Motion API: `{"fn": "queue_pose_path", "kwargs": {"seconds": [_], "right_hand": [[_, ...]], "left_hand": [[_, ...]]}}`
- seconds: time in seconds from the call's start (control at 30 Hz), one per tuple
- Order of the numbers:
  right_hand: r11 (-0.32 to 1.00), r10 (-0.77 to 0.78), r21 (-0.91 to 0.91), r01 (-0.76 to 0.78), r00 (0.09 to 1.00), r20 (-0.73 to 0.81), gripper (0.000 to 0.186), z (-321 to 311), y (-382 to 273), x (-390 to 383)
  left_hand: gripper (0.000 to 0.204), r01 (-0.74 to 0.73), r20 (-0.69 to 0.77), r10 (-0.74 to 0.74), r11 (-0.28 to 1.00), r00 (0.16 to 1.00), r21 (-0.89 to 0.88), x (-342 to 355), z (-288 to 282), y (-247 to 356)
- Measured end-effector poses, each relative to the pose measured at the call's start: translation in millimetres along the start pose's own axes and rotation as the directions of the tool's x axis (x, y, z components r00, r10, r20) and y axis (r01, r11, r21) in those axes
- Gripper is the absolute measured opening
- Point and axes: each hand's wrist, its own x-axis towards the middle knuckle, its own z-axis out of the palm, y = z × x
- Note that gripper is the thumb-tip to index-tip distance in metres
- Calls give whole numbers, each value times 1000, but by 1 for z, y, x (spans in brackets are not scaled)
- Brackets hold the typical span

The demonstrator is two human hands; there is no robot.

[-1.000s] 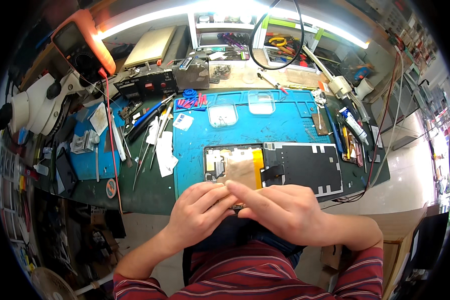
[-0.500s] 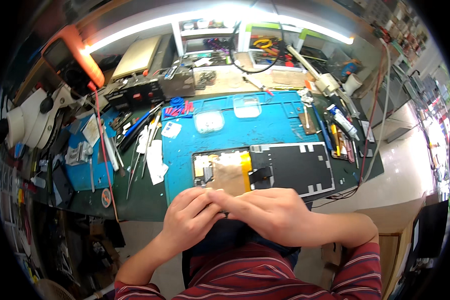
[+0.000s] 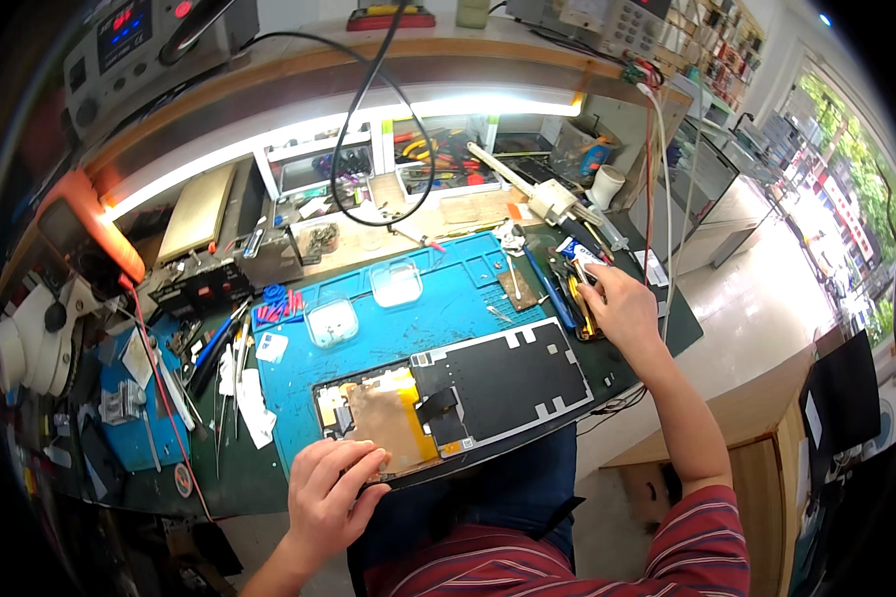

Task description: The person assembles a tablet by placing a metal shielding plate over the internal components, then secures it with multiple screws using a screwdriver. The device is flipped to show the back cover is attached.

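Note:
An opened tablet-like device lies at the near edge of the blue work mat (image 3: 353, 298). Its left part, the housing (image 3: 383, 408), has a copper-coloured sheet and yellow tape; a dark flat cable joins it to a black panel (image 3: 513, 378) with a pale rim. My left hand (image 3: 329, 497) is closed at the housing's near edge, fingertips above and thumb below. At the mat's right, my right hand (image 3: 622, 310) reaches into a group of tools. Its fingers are bent down beside a white-and-blue tube (image 3: 577, 251) and a yellow-and-black tool (image 3: 583, 316); what they grip is hidden.
Two clear plastic boxes, one (image 3: 332, 323) with small pieces inside, stand on the mat. Tweezers and white paper (image 3: 254, 410) lie to the left. A black cable loop (image 3: 383, 149) hangs over the back. A light-coloured soldering-iron-like tool (image 3: 548, 199) sits at the back right.
My hands have parted: the right one moved from over the device's near edge to the tools at the right, and the left stayed near the housing. The view has turned right and upward.

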Motion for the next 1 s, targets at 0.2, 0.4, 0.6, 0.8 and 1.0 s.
{"fn": "queue_pose_path", "kwargs": {"seconds": [0.2, 0.4, 0.6, 0.8, 1.0], "right_hand": [[920, 288, 145, -363, 880, 378, 39, -44, -27, -54], [654, 231, 501, -566, 781, 580, 48, -51, -29, -77], [204, 195, 664, -720, 694, 693, 40, -61, -25, -73], [363, 143, 785, -502, 862, 486, 37, -114, -89, -38], [513, -191, 813, -276, 887, 421, 69, -139, -151, -12]], "left_hand": [[44, 25, 86, -26, 1000, 996, 16, 4, -3, 6], [55, -45, 247, 58, 997, 967, -58, 32, 10, 29], [55, -71, 229, 84, 995, 970, -65, 32, 21, 32], [47, 470, 308, -356, 684, 882, -558, 46, 11, 39], [82, 611, 597, -419, -119, 684, -783, 102, -27, 28]]}}
